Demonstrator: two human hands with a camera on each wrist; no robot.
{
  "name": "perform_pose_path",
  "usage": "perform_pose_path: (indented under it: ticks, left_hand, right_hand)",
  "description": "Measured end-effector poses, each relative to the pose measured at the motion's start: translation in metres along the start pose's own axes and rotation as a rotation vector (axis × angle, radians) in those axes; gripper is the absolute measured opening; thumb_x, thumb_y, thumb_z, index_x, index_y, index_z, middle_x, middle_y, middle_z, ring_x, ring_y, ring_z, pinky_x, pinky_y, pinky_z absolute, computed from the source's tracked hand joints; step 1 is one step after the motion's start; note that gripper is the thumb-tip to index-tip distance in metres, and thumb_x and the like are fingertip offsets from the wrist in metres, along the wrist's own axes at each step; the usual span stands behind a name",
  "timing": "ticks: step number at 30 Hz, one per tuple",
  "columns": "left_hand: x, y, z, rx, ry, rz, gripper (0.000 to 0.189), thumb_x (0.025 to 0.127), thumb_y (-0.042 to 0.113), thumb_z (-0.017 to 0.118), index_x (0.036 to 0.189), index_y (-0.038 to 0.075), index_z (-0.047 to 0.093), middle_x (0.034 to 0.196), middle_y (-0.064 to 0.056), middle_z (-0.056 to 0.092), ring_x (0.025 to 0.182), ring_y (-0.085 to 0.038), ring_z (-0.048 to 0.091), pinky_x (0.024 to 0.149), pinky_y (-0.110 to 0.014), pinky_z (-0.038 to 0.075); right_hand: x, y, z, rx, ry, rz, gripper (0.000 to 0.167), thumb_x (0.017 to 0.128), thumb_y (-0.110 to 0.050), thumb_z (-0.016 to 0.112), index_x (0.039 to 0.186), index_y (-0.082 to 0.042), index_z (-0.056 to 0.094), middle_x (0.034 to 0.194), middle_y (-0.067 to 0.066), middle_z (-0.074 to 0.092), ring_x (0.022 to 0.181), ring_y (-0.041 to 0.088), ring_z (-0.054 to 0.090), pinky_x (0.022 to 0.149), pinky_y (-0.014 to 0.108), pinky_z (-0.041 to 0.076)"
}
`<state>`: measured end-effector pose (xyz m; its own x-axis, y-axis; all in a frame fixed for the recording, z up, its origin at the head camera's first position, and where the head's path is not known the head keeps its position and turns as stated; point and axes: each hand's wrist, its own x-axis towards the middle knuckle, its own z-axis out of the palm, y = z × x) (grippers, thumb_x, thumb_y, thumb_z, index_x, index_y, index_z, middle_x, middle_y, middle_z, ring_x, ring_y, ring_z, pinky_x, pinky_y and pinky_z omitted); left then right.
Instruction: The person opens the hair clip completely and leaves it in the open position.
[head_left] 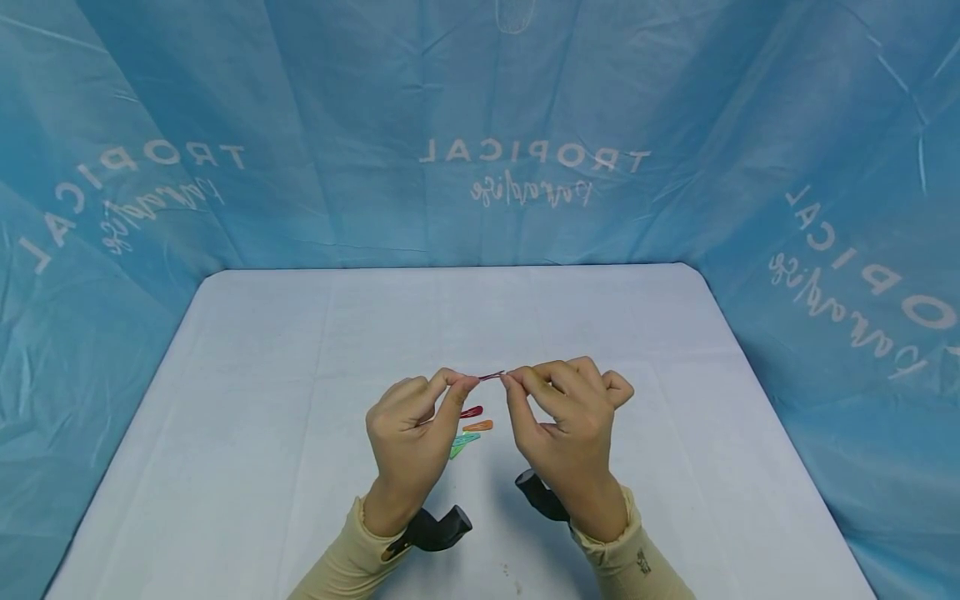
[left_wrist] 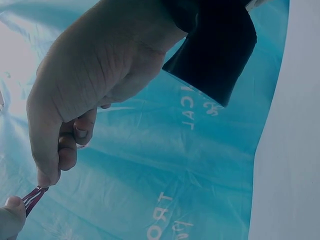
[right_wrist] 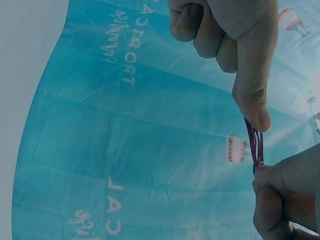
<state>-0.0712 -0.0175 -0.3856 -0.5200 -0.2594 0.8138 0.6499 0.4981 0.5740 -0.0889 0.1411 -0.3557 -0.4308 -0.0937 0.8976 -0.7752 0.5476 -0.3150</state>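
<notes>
Between both hands, raised above the table, is a dark red snap hair clip (head_left: 491, 376). My left hand (head_left: 415, 433) pinches one end with thumb and forefinger. The opposite end is pinched by the thumb and forefinger of my right hand (head_left: 572, 425). In the right wrist view the hair clip (right_wrist: 255, 145) shows edge-on, its thin metal strips slightly apart. Just beside the left hand, on the table, lie a red hair clip (head_left: 472, 412), an orange hair clip (head_left: 478, 426), a teal hair clip (head_left: 466, 438) and a green one, partly covered by that hand.
A white cloth covers the table (head_left: 247, 417). Blue printed curtains (head_left: 525, 225) hang along its back and both sides. Black cameras sit on the wrists, the left camera (head_left: 438, 531) and the right camera (head_left: 542, 495), both jutting inward.
</notes>
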Motion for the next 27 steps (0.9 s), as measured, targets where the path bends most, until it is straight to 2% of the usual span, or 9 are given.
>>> perform_pose_path:
  ticks: [8,16,22,27]
  left_hand:
    - [-0.001,0.000,-0.003,0.043,-0.002,-0.013,0.024,0.093,0.029,0.075,0.085,0.007,0.080,0.050,0.005,0.030,0.050,-0.006,0.023,0.048,-0.018,0.015]
    - [-0.003,-0.003,-0.004,0.034,-0.015,-0.018,0.022,0.092,0.027,0.076,0.084,0.007,0.080,0.051,0.005,0.030,0.051,-0.006,0.022,0.048,-0.018,0.015]
    - [-0.005,-0.010,-0.008,0.033,-0.028,-0.038,0.012,0.087,0.019,0.081,0.084,0.007,0.080,0.052,0.006,0.029,0.053,-0.005,0.021,0.048,-0.019,0.014]
    - [-0.012,-0.023,-0.014,0.163,-0.064,-0.037,0.008,0.081,0.016,0.085,0.083,0.010,0.080,0.052,0.007,0.026,0.050,-0.005,0.019,0.048,-0.019,0.013]
  right_hand:
    - [-0.003,-0.002,0.003,0.007,-0.025,-0.008,0.017,0.091,-0.015,0.073,0.080,-0.004,0.080,0.071,0.004,0.070,0.069,0.022,0.051,0.075,0.052,0.012]
    - [-0.004,-0.001,0.004,0.007,-0.039,0.008,0.016,0.091,-0.015,0.073,0.081,-0.004,0.080,0.073,0.004,0.070,0.070,0.022,0.052,0.075,0.053,0.012]
    - [-0.009,0.003,0.010,0.009,-0.097,0.022,0.013,0.089,-0.015,0.075,0.083,-0.005,0.080,0.074,0.004,0.071,0.073,0.022,0.052,0.075,0.055,0.012]
    - [-0.016,0.014,0.022,-0.006,-0.197,0.032,0.008,0.087,-0.013,0.078,0.082,-0.006,0.080,0.075,0.002,0.070,0.074,0.021,0.052,0.075,0.054,0.015]
